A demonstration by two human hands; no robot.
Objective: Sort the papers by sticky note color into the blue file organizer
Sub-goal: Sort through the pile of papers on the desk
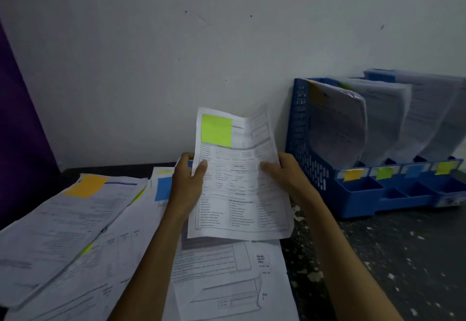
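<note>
**Entry: green-tagged sheet in both hands, not yet filed**

You hold one printed sheet [242,194] up in front of the wall [176,55], above the loose pile. Your left hand [187,179] pinches its left edge, thumb on the printed face and fingers behind. Your right hand [282,174] pinches the right edge the same way. Both grips are closed on the paper. The sheet bends along a crease near its top.

A lime-green sticky note [216,129] sits on the sheet's upper left corner.

The blue file organizer [307,144] stands to the right against the wall, on the dark speckled table [403,257]. The sheet is near its perforated left wall and outside every slot. Filed papers [338,129] lean in the slots; the ones further right are blurred. Four tabs line the front rail: orange-yellow [353,175], green [383,173], blue [413,170], yellow [443,168].

The unsorted pile [75,245] lies to the left and under your forearms. On it you can see an orange note [87,185] and a blue note [163,188], the blue one partly behind your left hand.
</note>
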